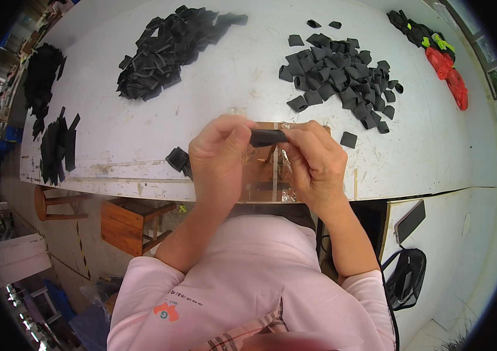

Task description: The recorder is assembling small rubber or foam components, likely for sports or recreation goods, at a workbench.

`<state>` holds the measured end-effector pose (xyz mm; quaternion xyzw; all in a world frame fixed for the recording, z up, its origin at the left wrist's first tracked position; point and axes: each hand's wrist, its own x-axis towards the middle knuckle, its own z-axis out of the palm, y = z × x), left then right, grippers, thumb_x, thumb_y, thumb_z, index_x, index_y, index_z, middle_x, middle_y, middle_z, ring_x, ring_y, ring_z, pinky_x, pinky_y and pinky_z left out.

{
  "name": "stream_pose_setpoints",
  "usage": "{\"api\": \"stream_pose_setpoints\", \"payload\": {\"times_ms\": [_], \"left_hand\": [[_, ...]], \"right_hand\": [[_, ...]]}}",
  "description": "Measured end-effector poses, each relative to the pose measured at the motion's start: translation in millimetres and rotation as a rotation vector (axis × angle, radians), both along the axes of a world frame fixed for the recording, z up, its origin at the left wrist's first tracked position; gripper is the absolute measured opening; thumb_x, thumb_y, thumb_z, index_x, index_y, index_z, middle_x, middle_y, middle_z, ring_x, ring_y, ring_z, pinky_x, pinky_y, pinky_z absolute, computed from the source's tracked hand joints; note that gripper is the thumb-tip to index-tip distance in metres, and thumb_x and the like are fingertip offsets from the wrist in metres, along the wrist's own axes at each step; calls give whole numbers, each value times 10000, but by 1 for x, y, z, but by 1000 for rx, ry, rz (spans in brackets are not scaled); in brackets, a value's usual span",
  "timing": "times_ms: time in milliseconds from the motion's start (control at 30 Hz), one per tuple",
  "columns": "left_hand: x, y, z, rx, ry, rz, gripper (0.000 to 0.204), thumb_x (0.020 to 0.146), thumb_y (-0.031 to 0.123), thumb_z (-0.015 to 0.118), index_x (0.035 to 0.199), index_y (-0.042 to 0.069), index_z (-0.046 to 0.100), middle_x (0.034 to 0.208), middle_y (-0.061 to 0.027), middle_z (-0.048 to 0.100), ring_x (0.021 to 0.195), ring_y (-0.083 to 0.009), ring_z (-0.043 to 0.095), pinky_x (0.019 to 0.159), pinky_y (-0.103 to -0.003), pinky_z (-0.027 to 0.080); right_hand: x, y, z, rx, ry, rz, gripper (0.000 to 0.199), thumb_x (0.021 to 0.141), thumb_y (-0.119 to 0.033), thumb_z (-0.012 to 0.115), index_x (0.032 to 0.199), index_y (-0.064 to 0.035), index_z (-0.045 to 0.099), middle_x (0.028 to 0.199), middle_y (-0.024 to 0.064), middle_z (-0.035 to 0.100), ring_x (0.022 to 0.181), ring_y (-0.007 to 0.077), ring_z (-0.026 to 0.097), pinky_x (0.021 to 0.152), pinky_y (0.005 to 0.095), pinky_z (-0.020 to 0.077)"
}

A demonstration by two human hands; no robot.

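Note:
Between my two hands, above the near edge of the white table, a short black fabric piece [267, 138] is stretched sideways. My left hand [222, 149] pinches its left end, and my right hand [317, 161] pinches the right end between thumb and fingers. Beneath them lies a brown cardboard piece [266, 175] with clear tape on it. Next to my left wrist sit a few black fabric pieces [177, 159], partly hidden by the hand. Beyond my right hand one flat black square [348, 140] lies alone, close to a pile of short black tube-like pieces [342, 73].
A heap of flat black strips [163, 50] covers the table's far left. More black strips [58, 146] hang near the left edge. Red plastic bags [448, 76] lie at the far right. Below the table are a wooden stool [125, 225], a phone [410, 221] and a black bag [407, 278].

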<state>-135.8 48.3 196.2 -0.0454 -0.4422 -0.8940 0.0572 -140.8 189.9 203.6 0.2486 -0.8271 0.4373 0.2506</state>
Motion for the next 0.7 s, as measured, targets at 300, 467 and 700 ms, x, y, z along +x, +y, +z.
{"api": "stream_pose_setpoints", "payload": {"times_ms": [300, 467, 700], "left_hand": [[-8, -4, -10, -231, 169, 75, 91, 843, 85, 540, 846, -1, 568, 806, -7, 538, 740, -53, 449, 672, -177, 354], [-4, -2, -15, -206, 146, 38, 100, 851, 68, 519, 871, -26, 549, 880, -71, 537, 766, -101, 470, 704, -215, 383], [0, -4, -5, -406, -206, -198, 141, 842, 68, 489, 909, -41, 550, 733, -66, 548, 501, -44, 439, 437, -156, 349]], "right_hand": [[6, -4, 17, 10, -194, 2, 128, 689, 3, 614, 800, -12, 551, 692, 81, 524, 596, 237, 534, 496, 316, 425], [0, -3, 6, 59, -34, -5, 98, 706, -5, 608, 781, -15, 546, 667, 88, 499, 575, 242, 511, 486, 323, 407], [0, -3, 7, -6, -97, -21, 67, 724, 5, 593, 771, -18, 552, 647, 85, 483, 546, 226, 490, 470, 310, 390]]}}
